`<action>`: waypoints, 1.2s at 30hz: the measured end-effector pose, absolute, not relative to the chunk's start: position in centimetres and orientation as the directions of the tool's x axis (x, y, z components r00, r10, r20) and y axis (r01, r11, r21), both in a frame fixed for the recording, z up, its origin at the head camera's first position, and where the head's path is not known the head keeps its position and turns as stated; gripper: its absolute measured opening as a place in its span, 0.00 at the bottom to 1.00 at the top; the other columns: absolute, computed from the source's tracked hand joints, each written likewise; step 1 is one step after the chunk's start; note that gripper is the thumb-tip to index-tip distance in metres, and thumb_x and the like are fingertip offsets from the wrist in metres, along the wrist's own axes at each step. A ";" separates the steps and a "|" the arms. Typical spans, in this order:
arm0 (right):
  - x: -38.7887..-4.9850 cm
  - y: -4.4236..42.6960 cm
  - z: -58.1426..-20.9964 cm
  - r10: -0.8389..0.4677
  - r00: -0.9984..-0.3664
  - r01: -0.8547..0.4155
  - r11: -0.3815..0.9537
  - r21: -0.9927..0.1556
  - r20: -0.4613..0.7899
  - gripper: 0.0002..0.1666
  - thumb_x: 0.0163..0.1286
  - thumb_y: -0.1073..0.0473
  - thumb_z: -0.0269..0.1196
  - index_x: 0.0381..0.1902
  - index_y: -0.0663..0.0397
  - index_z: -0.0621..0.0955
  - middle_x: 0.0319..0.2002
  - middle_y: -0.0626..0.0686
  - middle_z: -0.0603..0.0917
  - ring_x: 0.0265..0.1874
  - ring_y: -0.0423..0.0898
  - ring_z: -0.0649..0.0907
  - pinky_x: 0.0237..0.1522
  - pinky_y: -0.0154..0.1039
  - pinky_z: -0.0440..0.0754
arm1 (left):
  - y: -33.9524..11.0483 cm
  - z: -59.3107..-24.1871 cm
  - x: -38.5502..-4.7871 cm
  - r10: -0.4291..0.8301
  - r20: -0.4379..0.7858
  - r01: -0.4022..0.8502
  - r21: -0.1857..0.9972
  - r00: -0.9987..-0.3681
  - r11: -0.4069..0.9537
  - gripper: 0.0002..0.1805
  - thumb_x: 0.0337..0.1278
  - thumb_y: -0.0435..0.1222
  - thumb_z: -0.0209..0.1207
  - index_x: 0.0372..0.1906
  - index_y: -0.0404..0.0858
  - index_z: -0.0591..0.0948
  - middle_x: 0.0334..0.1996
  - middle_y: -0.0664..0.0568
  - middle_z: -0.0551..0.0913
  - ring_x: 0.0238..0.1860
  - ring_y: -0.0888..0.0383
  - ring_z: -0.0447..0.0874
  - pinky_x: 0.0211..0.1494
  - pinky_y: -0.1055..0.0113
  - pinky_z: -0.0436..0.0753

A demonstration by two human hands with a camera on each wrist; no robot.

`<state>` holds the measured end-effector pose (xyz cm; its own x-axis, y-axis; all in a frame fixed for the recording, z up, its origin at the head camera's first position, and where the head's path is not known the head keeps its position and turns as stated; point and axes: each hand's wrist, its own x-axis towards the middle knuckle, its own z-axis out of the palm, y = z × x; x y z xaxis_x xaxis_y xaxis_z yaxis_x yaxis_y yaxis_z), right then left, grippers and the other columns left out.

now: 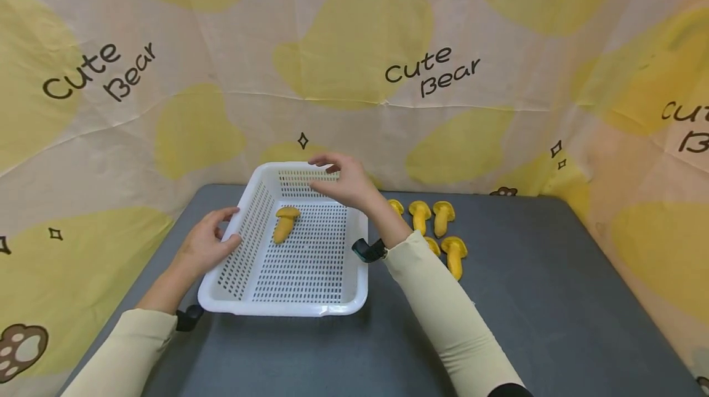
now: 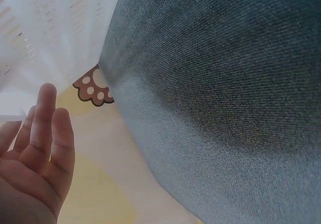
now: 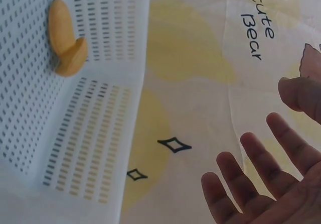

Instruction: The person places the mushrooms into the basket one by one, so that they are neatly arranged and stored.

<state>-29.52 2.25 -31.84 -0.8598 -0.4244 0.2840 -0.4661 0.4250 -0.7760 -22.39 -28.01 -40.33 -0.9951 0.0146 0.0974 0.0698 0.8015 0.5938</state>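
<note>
A white perforated plastic basket (image 1: 301, 309) stands on the grey table, with one yellow mushroom (image 1: 285, 224) lying inside toward its left. At the basket's left rim is my left hand (image 1: 205, 243), thumb and fingertips against the edge. Its fingers look mostly straight in the left wrist view, beside the basket's outer wall. Over the basket's far right part hovers my right hand (image 1: 349, 183), fingers spread and holding nothing. The right wrist view shows this hand (image 3: 271, 184) apart from the basket wall (image 3: 133, 108).
Several yellow mushrooms (image 1: 455, 256) lie on the table (image 1: 526, 298) right of the basket, some partly hidden by my right forearm. A printed cloth (image 1: 354, 46) with bear lettering hangs behind the table. A band with a small black device (image 1: 369, 251) sits on my right wrist.
</note>
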 end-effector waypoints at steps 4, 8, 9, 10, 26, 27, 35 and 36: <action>-29.3 3.4 -32.2 -0.427 -0.858 -0.469 0.428 -0.772 0.285 0.25 0.62 0.55 0.66 0.57 0.50 0.78 0.58 0.54 0.78 0.57 0.56 0.77 0.55 0.48 0.79 | -28.0 -40.3 -22.3 0.012 0.097 0.068 0.596 -0.995 0.800 0.36 0.56 0.37 0.56 0.71 0.36 0.61 0.61 0.36 0.67 0.33 0.51 0.79 0.25 0.66 0.83; -29.0 4.5 -32.3 -0.432 -0.855 -0.477 0.436 -0.763 0.287 0.25 0.62 0.56 0.66 0.57 0.51 0.78 0.56 0.53 0.79 0.56 0.58 0.77 0.55 0.51 0.79 | -28.0 -40.3 -22.2 0.004 0.091 0.057 0.594 -0.996 0.803 0.35 0.57 0.37 0.56 0.71 0.36 0.62 0.61 0.36 0.67 0.34 0.51 0.79 0.25 0.66 0.83; -29.0 4.8 -32.3 -0.434 -0.855 -0.477 0.441 -0.761 0.285 0.25 0.62 0.56 0.66 0.57 0.50 0.78 0.56 0.54 0.79 0.56 0.58 0.77 0.55 0.51 0.79 | -28.0 -40.3 -22.2 0.000 0.090 0.054 0.591 -0.996 0.805 0.35 0.57 0.37 0.56 0.71 0.36 0.62 0.61 0.36 0.67 0.34 0.51 0.79 0.25 0.65 0.83; -28.9 5.1 -32.3 -0.437 -0.853 -0.480 0.443 -0.757 0.285 0.24 0.62 0.56 0.66 0.57 0.50 0.78 0.56 0.54 0.80 0.56 0.58 0.77 0.55 0.51 0.79 | -28.0 -40.3 -22.2 0.000 0.092 0.054 0.589 -0.996 0.807 0.35 0.56 0.37 0.56 0.70 0.36 0.62 0.61 0.36 0.67 0.34 0.51 0.78 0.25 0.65 0.83; -27.4 11.3 -32.5 -0.450 -0.866 -0.475 0.598 -0.646 0.220 0.22 0.63 0.54 0.65 0.55 0.49 0.79 0.56 0.52 0.80 0.54 0.56 0.78 0.52 0.52 0.81 | -27.9 -40.0 -22.0 0.007 0.082 0.053 0.578 -0.997 0.815 0.36 0.56 0.38 0.56 0.71 0.37 0.62 0.60 0.37 0.67 0.30 0.53 0.79 0.25 0.66 0.83; -27.3 11.7 -32.6 -0.453 -0.865 -0.477 0.606 -0.636 0.217 0.22 0.63 0.54 0.65 0.55 0.49 0.79 0.56 0.53 0.80 0.54 0.56 0.79 0.53 0.52 0.81 | -27.9 -40.0 -22.0 0.006 0.081 0.052 0.579 -0.997 0.814 0.36 0.56 0.38 0.56 0.71 0.37 0.62 0.60 0.37 0.67 0.30 0.53 0.79 0.25 0.66 0.83; -26.6 14.4 -33.3 -0.501 -0.839 -0.522 0.633 -0.571 0.211 0.20 0.62 0.56 0.65 0.53 0.52 0.80 0.52 0.54 0.82 0.49 0.53 0.81 0.51 0.50 0.81 | -27.9 -40.0 -21.9 0.009 0.085 0.057 0.583 -0.996 0.811 0.36 0.55 0.37 0.56 0.70 0.37 0.62 0.59 0.37 0.67 0.30 0.53 0.79 0.24 0.68 0.83; -26.5 14.7 -33.4 -0.507 -0.837 -0.524 0.633 -0.570 0.206 0.20 0.62 0.56 0.65 0.53 0.53 0.80 0.52 0.55 0.82 0.48 0.53 0.81 0.51 0.50 0.81 | -27.9 -40.0 -21.9 0.009 0.087 0.058 0.583 -0.996 0.811 0.36 0.55 0.37 0.56 0.70 0.37 0.62 0.59 0.37 0.68 0.29 0.53 0.79 0.24 0.68 0.83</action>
